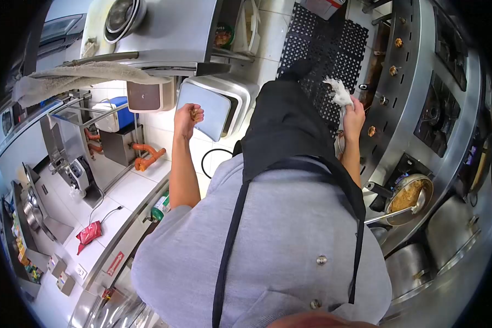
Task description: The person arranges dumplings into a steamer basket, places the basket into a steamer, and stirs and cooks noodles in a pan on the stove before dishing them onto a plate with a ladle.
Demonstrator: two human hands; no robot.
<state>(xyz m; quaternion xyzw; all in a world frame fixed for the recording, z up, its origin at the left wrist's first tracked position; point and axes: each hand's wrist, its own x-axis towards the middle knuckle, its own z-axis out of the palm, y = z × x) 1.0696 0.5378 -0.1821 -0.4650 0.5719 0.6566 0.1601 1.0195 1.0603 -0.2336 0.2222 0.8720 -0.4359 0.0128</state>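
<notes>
My right hand is closed around a crumpled white cloth, which sticks up past my fingers beside the front of the stove. On the other side of my body, my left hand is curled shut. A small brownish patch shows between its fingers, too small to name. Behind that hand stand light-coloured trays or lids, and I cannot tell whether it touches them. A pan of brown food sits on the stove, with a ladle resting in it.
A black perforated mat covers the floor ahead. Along the left is a steel counter with metal bowls and a draped towel. Several knobs line the stove front. Orange pipes run low at left.
</notes>
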